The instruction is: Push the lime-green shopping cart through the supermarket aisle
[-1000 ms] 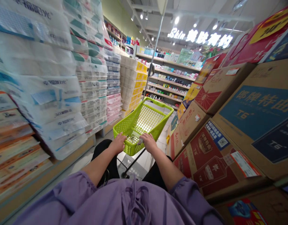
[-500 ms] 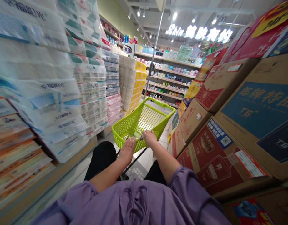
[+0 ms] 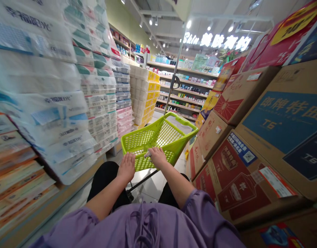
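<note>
"Cart (image 3: 177, 148), just the one, green, straight in front of the person. How many hands are at it?"

"Two. The left hand (image 3: 126, 167) lies at the cart's near end, fingers straight and side by side over the rim; its thumb is hidden, so I can't tell whether it grips. The right hand (image 3: 157, 157) is near it, farther right on the rim, fingers half curled, pinching one small pale thing (image 3: 148, 154). What that is, I can't tell."

"And around the cart?"

"Left of it, five stacks (image 3: 62, 113) of packs, the orange one nearest the person. Right of it, two cartons (image 3: 287, 110) marked T6 among others, one blue-panelled, one red, with one red bag (image 3: 289, 41) above. Just beyond its far end, one pole (image 3: 169, 97); farther off, shelves (image 3: 191, 82) and, above them, one lit sign (image 3: 216, 40). Two legs (image 3: 105, 179) in black on the person's side of it."

"What differs from half a second ago?"

"The cart has turned a little: its far end has swung right, and more of its right side shows. The left hand has moved left to the near corner. The right hand has shifted left too, pale thing and all."
</note>
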`<act>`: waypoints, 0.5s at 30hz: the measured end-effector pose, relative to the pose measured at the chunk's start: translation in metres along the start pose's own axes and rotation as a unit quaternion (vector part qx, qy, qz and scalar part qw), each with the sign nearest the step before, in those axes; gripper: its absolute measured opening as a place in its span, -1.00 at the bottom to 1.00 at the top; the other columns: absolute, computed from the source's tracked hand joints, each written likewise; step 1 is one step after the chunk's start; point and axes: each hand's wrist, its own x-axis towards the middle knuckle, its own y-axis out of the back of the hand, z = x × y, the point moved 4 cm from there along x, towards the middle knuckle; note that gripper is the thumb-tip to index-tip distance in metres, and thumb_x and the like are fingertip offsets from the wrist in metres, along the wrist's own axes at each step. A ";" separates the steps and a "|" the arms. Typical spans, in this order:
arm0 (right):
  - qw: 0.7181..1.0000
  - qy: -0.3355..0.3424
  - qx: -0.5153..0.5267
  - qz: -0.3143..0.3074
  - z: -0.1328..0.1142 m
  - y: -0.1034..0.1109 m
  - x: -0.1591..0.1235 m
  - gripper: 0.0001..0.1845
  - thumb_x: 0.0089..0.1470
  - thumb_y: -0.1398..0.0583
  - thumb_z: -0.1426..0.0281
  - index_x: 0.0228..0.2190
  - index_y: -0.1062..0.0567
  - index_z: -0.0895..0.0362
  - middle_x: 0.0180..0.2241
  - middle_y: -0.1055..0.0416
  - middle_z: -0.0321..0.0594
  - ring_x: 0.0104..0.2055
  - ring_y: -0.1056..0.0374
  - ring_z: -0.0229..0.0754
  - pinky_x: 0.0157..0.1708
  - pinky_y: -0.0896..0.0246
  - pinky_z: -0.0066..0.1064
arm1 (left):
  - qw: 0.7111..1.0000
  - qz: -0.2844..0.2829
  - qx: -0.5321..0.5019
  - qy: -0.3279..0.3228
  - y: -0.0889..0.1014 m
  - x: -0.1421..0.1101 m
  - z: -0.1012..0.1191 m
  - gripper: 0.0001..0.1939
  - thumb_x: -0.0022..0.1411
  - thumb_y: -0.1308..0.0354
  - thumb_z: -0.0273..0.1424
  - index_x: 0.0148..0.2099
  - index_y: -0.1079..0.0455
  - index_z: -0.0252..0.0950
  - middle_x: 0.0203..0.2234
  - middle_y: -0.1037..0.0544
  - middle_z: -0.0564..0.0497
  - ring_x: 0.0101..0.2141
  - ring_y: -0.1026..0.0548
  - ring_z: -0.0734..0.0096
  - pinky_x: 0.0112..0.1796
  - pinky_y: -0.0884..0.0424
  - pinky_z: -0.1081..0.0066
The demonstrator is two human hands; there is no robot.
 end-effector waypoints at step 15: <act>0.964 -0.229 -0.122 0.052 0.132 0.079 -0.049 -0.53 0.18 0.01 0.46 0.10 -0.35 0.02 0.15 -0.27 -0.11 0.17 -0.04 0.00 0.04 0.09 -0.24 | 0.996 -0.006 -0.054 0.066 -0.009 0.012 -0.014 -0.26 0.12 0.01 -0.39 0.31 0.01 -0.61 0.26 -0.12 -0.44 0.30 0.01 -0.11 0.24 0.10 -0.03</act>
